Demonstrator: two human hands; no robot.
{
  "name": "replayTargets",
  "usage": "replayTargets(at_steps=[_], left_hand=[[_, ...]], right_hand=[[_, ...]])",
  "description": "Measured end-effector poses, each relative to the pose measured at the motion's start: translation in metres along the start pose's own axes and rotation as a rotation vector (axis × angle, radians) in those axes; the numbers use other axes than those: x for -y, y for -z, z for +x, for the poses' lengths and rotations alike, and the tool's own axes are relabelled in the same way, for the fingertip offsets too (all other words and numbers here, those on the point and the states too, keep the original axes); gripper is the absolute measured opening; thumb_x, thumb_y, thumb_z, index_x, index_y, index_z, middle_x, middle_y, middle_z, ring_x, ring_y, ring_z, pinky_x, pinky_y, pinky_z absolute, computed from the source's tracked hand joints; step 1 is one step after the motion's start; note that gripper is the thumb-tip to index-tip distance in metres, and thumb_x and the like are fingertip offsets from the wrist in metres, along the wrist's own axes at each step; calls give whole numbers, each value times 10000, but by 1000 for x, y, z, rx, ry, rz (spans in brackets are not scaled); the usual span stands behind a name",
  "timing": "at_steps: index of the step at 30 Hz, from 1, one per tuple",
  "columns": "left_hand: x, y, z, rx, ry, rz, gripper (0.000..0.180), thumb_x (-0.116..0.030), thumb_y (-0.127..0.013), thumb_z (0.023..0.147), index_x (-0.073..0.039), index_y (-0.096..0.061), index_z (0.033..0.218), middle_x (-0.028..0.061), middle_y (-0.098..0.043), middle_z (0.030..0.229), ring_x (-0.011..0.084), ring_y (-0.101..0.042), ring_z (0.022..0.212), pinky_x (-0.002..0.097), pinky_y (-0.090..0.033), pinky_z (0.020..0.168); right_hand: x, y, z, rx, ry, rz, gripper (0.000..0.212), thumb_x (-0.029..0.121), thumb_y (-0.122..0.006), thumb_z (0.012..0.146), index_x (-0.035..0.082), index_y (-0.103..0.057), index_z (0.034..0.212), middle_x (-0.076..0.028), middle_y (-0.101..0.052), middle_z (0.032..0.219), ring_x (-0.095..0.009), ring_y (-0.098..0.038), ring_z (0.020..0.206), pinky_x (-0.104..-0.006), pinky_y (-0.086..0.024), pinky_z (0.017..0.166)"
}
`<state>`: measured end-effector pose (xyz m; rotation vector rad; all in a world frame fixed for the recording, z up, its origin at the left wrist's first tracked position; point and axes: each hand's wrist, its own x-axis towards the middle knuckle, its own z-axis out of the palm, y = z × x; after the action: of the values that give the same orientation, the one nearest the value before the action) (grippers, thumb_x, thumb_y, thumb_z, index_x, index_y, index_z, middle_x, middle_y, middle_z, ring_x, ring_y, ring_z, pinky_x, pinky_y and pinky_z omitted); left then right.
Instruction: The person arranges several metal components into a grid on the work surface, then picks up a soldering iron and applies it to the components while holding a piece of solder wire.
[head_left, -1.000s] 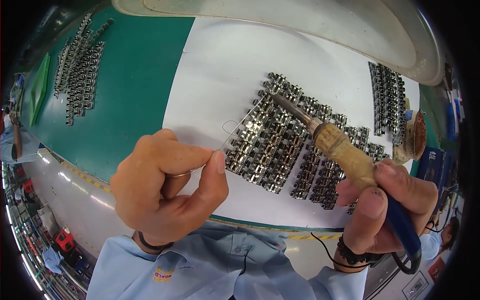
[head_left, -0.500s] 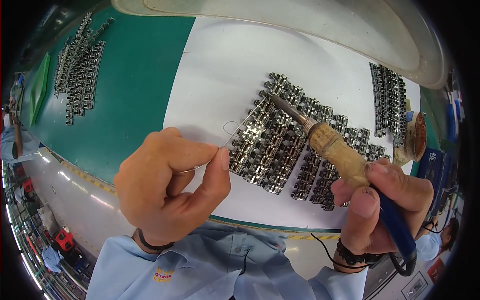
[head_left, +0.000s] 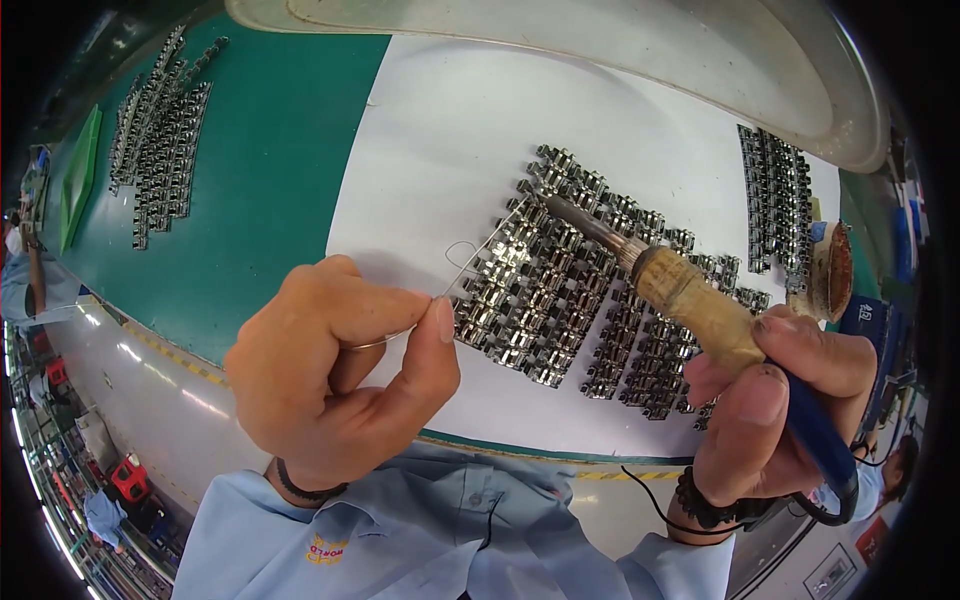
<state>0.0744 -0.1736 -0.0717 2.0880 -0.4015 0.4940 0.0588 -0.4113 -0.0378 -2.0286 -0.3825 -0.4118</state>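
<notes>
My left hand [head_left: 345, 365] pinches a thin solder wire [head_left: 487, 243] between thumb and forefinger. A small loop bends off the wire, and its far end reaches the upper left of a block of shiny metal parts [head_left: 530, 290] set in close rows. In my right hand [head_left: 785, 405] is a soldering iron [head_left: 695, 305] with a worn tan handle and a blue rear end. Its tip meets the same upper-left part of the rows, beside the wire end; whether the two touch is too small to tell. More rows of such parts [head_left: 640, 350] lie under and right of the iron.
White sheet [head_left: 430, 120] covers the table beneath the parts; green mat [head_left: 270, 150] lies to its left. Other metal rows stand at far left [head_left: 165, 150] and right [head_left: 775, 200]. A round rusty-faced container [head_left: 832, 270] sits at right. A translucent curved cover [head_left: 600, 40] hangs over the back.
My right hand has shifted right and slightly down, drawing the iron's handle with it and swinging it a little. The tip stays near the same spot. My left hand has barely moved.
</notes>
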Motion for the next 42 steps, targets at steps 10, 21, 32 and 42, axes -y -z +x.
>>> replayTargets(at_steps=[10, 21, 32, 42], left_hand=[[-2, -2, 0, 5, 37, 22, 232, 92, -765, 650, -66, -634, 758, -47, -303, 522, 68, -276, 457, 247, -197, 433], [-2, 1, -2, -14, 39, 5, 226, 93, -764, 653, -62, -637, 757, -43, -317, 527, 67, -281, 454, 248, -199, 436], [-6, -3, 0, 7, 59, 19, 212, 101, -763, 661, -45, -645, 759, -15, -438, 593, 60, -282, 448, 237, -218, 435], [-6, -4, 2, 54, 34, 33, 191, 130, -701, 739, -18, -589, 783, -68, -411, 581, 3, -249, 494, 216, -175, 485]], right_hand=[[4, 1, 3, 56, -81, 37, 253, 163, -564, 936, -45, -510, 1068, -36, -590, 611, -86, -552, 521, -233, -476, 613], [1, 2, 0, -37, 31, -44, 290, 208, -549, 948, -61, -512, 1050, -52, -564, 590, -94, -521, 464, -226, -456, 513], [7, 8, -6, 26, -46, -124, 304, 208, -538, 957, -65, -498, 1084, -86, -580, 619, -111, -536, 467, -221, -452, 468], [-5, 8, -4, 72, -16, -99, 282, 188, -552, 952, -56, -505, 1085, -98, -592, 629, -101, -534, 490, -209, -446, 493]])
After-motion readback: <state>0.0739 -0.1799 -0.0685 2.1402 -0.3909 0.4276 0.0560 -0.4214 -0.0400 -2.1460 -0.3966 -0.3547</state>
